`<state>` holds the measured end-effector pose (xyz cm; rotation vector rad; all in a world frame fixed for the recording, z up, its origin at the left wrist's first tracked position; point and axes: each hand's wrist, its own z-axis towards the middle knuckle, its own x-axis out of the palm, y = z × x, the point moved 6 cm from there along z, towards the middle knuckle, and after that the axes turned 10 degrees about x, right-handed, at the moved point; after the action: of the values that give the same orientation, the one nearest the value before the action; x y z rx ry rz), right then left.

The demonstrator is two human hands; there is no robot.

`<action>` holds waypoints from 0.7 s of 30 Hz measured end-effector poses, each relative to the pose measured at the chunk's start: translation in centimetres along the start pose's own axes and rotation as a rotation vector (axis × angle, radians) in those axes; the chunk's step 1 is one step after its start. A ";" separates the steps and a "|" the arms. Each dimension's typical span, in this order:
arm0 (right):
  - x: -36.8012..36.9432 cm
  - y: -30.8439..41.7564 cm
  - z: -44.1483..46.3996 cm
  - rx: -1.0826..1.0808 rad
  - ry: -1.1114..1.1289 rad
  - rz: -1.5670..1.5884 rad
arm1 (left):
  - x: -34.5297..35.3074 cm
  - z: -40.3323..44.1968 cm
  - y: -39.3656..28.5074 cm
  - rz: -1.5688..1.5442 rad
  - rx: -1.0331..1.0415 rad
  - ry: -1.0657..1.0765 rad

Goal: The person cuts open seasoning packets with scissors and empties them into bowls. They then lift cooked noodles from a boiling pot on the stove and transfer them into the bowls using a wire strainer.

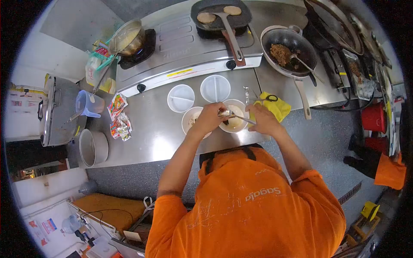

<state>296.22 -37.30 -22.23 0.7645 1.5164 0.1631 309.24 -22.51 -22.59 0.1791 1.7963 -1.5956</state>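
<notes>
My left hand (208, 120) is closed at the left rim of a white bowl (235, 125), its fingers around something small and shiny that I cannot make out. My right hand (264, 120) grips the handle of a metal spoon (245, 119), which slants across that bowl toward the left fingers. Inside the bowl there is pale liquid and a dark piece. A second white bowl (186, 123), partly hidden by my left hand and forearm, holds some food. Behind them stand two divided white bowls (180, 98) (215, 88). A crumpled yellow cloth (277, 107) lies beside my right hand.
On the gas stove (185, 51) are a steel pot (127, 38) and a griddle pan (221, 19) with two patties. A wok (288, 47) with brown food sits at right. Sachets (119, 116), a measuring jug (89, 104) and an empty pot (94, 147) stand left. Another person's orange sleeve (389, 171) shows far right.
</notes>
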 end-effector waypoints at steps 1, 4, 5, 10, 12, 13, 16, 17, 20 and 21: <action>0.9 -0.7 0.0 0.117 0.052 -0.023 | 0.3 0.1 0.1 0.003 0.000 0.008; 0.4 -1.8 0.9 0.219 -0.043 -0.079 | 1.1 0.7 0.1 0.062 0.084 0.051; -0.5 -1.6 1.1 0.202 -0.185 -0.117 | 1.7 0.8 0.1 0.207 0.090 0.109; -1.3 2.8 -0.3 -0.021 -0.165 0.030 | 3.5 1.7 -1.4 0.437 0.095 0.300; 0.9 2.9 -0.3 0.038 -0.074 -0.056 | 3.4 2.3 -2.9 0.403 0.087 0.280; 2.0 2.1 0.1 0.036 -0.075 -0.057 | 3.7 2.5 -2.7 0.403 0.087 0.278; 3.7 0.7 0.8 0.117 0.070 0.022 | 4.5 2.7 -1.7 0.444 0.124 0.293; 3.2 1.2 0.4 0.044 -0.019 -0.011 | 4.6 2.6 -1.6 0.432 0.181 0.269; 3.1 1.9 0.1 -0.026 -0.172 -0.061 | 5.0 3.0 -1.8 0.453 0.181 0.292; 3.1 1.8 0.1 -0.023 -0.240 -0.082 | 5.2 3.1 -1.6 0.486 0.131 0.335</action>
<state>297.22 -34.29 -23.86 0.6768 1.3129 0.0256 305.80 -27.53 -24.26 0.9185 1.7115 -1.3798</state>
